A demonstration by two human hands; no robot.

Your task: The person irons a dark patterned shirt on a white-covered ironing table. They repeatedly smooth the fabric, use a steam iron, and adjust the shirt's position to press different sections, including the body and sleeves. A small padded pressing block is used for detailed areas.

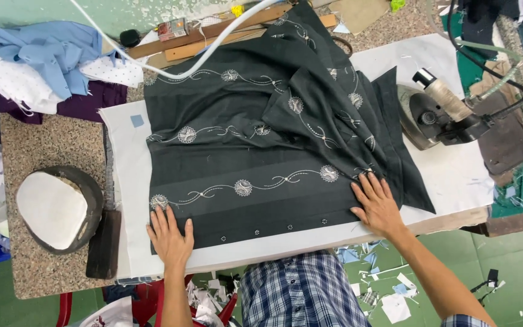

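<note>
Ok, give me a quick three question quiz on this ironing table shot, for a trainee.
1. True or false: both hands lie flat on the dark embroidered fabric.
2. Which hand is nearer the steam iron? A left hand, B right hand.
3. What colour is the pad under the fabric?

Key: 1 true. 2 B. 3 white.

The black embroidered cloth (261,145) hides most of the white pressing pad (455,175), perhaps its middle seam too.
</note>
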